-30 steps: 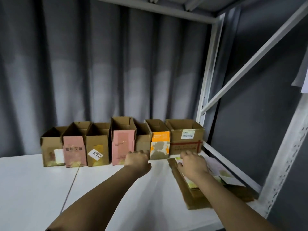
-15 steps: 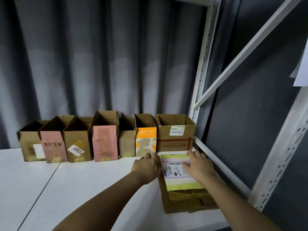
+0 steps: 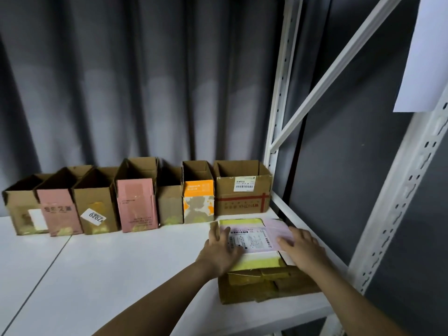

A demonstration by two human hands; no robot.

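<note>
Head view: straight fingers [image 3: 215, 233] press labelled carton [image 3: 254, 240].

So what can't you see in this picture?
Head view only.
Label print: too small to read.
Flat cardboard below: covered by the top box, left hand and right hand.
Inside the open boxes: dark, behind their front walls.
White paper: cut off by the top-right corner.

Labelled flattened box [image 3: 252, 238] atop cardboard stack [image 3: 261, 284]
</note>
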